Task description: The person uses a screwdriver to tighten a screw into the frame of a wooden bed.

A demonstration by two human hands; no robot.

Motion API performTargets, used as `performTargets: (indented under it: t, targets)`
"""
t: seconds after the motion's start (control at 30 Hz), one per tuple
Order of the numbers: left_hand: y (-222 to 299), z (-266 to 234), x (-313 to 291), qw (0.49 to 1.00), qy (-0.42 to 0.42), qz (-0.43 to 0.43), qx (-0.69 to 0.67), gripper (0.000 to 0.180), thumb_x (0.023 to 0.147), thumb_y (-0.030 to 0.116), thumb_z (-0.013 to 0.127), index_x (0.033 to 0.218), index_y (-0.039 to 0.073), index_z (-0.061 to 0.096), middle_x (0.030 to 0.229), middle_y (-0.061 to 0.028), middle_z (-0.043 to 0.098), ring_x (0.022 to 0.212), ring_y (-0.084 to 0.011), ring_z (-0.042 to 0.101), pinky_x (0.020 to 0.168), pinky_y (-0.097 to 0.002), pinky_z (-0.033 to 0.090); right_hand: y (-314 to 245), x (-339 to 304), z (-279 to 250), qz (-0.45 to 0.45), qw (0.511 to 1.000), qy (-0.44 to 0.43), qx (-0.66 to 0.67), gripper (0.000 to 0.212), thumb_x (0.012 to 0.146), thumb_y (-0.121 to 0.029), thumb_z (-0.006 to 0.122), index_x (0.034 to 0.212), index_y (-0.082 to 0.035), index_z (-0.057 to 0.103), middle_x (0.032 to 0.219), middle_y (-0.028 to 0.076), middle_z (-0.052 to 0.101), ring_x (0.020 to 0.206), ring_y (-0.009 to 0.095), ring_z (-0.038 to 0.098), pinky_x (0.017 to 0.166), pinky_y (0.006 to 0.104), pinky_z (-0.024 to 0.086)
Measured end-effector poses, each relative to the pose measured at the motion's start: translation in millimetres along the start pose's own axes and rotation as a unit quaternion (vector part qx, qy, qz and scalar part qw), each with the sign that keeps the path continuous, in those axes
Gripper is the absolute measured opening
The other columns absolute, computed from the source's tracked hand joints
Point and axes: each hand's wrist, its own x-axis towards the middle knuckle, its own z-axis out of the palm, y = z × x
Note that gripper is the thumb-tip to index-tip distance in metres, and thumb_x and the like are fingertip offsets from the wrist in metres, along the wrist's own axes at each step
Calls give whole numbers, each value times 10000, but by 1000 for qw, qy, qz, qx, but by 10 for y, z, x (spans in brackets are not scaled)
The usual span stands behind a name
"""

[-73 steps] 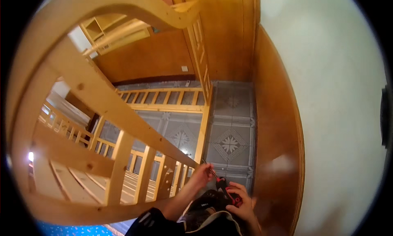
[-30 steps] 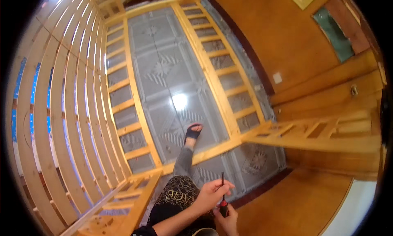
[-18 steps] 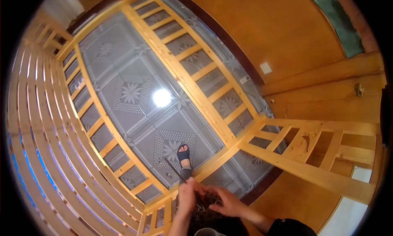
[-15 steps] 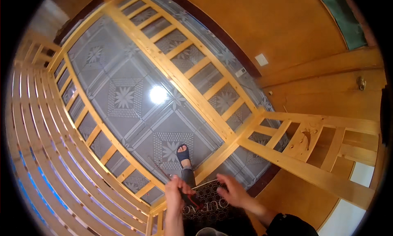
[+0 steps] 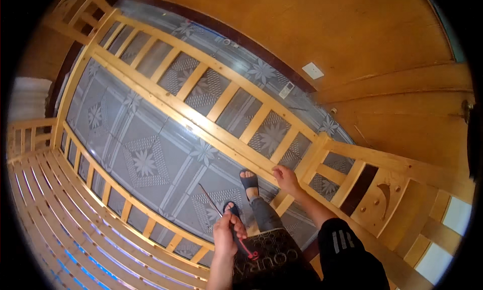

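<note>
A long thin screwdriver (image 5: 243, 245) with a black and red handle is in my left hand (image 5: 225, 235), and its metal shaft points up and to the left over the floor. My right hand (image 5: 287, 179) is held out over the near end of a long pale wooden bed rail (image 5: 188, 123). Its fingers are loosely bent and a little apart, with nothing seen in them. Whether the fingertips touch the rail, I cannot tell. The rail belongs to a wooden bed frame with a slatted side (image 5: 221, 102).
A wooden headboard (image 5: 380, 202) with a crescent cutout stands at the right. Slatted bed boards (image 5: 65, 214) spread along the left. Patterned grey flooring (image 5: 146, 164) shows inside the frame. Beyond lies a small white remote (image 5: 286, 90) near the brown wall.
My right hand has reached forward to the rail. My left hand still holds the screwdriver, its shaft now plainly in sight. The view has shifted, and both my feet show.
</note>
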Motion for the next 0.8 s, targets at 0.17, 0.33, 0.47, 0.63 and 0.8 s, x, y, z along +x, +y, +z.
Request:
performTargets:
  t: [0.17, 0.33, 0.47, 0.63, 0.8]
  targets:
    - [-35, 342, 868, 998, -19, -43, -47, 252, 927, 263, 424, 750, 84, 446, 584, -39, 427, 464, -153, 409, 449, -306, 384, 856, 1009, -134, 64, 990, 48, -117, 188, 832, -121, 532, 998, -49, 582, 883, 173, 628, 827, 324, 614, 703, 386, 485]
    - [7, 454, 1737, 991, -9, -90, -98, 208, 907, 265, 449, 778, 103, 464, 599, -8, 395, 497, -134, 387, 498, -290, 355, 1373, 1934, -164, 143, 961, 84, -220, 282, 806, -100, 500, 1081, -73, 554, 1017, 194, 599, 910, 360, 588, 753, 425, 472]
    - [317, 608, 2130, 994, -80, -49, 53, 189, 918, 226, 454, 865, 47, 481, 628, -44, 434, 508, -155, 415, 503, -322, 394, 2198, 2614, -311, 204, 921, 102, -315, 302, 796, -109, 489, 1093, -91, 539, 1081, 185, 554, 953, 382, 568, 801, 444, 472]
    - [994, 539, 2254, 993, -87, -82, -7, 94, 881, 152, 473, 852, 62, 476, 597, -35, 416, 502, -145, 409, 498, -293, 383, 2612, 3311, -414, 171, 900, 141, -376, 315, 795, -77, 460, 1085, -108, 579, 1101, 151, 541, 999, 352, 551, 821, 436, 477]
    - [1214, 600, 2162, 984, -171, 45, -5, 174, 880, 227, 518, 926, 67, 465, 686, -12, 411, 505, -104, 406, 478, -242, 408, 3119, 3554, -588, 131, 852, 178, -474, 219, 803, -66, 486, 962, -86, 635, 1059, 106, 582, 1032, 270, 548, 852, 388, 470]
